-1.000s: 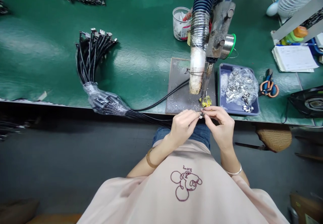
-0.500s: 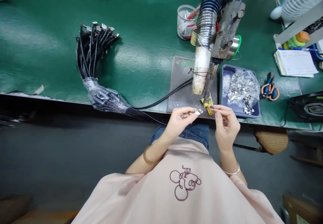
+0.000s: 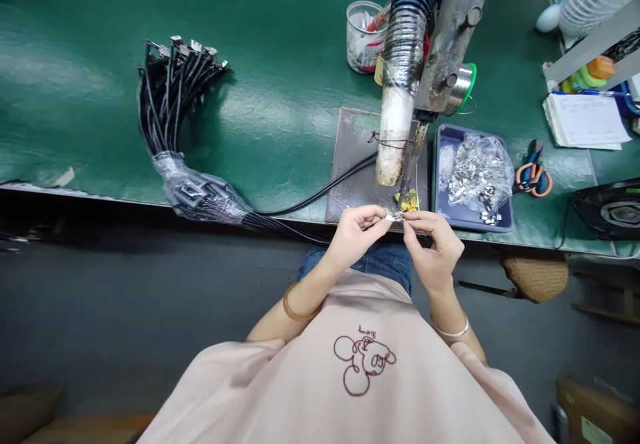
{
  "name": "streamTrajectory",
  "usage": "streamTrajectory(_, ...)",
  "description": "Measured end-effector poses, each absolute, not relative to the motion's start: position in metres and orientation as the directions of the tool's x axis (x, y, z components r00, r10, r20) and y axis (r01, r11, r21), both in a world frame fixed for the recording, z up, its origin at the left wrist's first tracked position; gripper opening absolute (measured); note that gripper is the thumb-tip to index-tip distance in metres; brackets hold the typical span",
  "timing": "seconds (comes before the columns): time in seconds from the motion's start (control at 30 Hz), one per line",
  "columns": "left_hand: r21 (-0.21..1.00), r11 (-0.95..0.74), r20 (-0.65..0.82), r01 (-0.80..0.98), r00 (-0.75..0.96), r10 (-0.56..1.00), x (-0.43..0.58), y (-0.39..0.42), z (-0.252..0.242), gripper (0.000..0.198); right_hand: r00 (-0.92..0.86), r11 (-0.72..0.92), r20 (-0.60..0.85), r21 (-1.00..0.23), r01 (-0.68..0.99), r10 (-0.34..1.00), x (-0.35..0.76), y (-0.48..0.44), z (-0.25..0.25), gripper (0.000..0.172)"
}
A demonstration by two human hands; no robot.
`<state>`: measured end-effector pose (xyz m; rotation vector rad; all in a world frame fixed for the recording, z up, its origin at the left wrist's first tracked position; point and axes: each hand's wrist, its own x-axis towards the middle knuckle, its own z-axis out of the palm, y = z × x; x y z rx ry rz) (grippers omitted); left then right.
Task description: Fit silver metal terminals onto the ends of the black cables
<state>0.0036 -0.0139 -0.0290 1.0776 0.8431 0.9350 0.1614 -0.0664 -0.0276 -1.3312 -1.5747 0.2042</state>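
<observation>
My left hand (image 3: 359,234) is closed in a pinch at the bench's front edge, with a small silvery connector piece (image 3: 395,217) at its fingertips. From the right, my right hand (image 3: 433,244) pinches at the same spot, its thumb and forefinger meeting the piece. What the right fingers hold is too small to make out. Just beyond the fingertips lies a yellow item (image 3: 407,199) below the soldering tip. Black cables (image 3: 320,196), part of a plastic-wrapped bundle (image 3: 200,187), run across to the dark work board (image 3: 353,184).
A fume hose (image 3: 395,111) and metal stand (image 3: 450,51) hang over the board, with a solder spool (image 3: 463,89) behind. A blue tray (image 3: 445,221) holds bagged metal shells (image 3: 477,174). Cutters (image 3: 534,174) lie right; a plastic tub (image 3: 361,57) stands at the back.
My right hand has moved left, bringing its fingertips to those of my left hand. The left hand keeps its pinch. The view has shifted slightly.
</observation>
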Motion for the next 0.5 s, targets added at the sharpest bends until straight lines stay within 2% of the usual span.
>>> streamTrajectory(0.1,0.964,0.174,-0.09,-0.201,0.367,0.926,0.0054,-0.013,-0.0295,0.024,0.075,0.417,0.61,-0.62,0.664,0.789,0.1628,-0.0646,-0.0284,0.019)
streamTrajectory(0.27,0.971,0.161,-0.089,-0.177,0.358,0.93,0.0064,-0.0119,-0.0276,0.02,0.051,0.44,0.629,-0.597,0.671,0.775,0.1651,-0.0626,-0.0315,0.019)
streamTrajectory(0.5,0.972,0.162,-0.1,-0.17,0.325,0.941,0.0084,-0.0085,-0.0262,0.018,0.056,0.437,0.618,-0.614,0.657,0.784,0.1648,-0.0601,-0.0303,0.019)
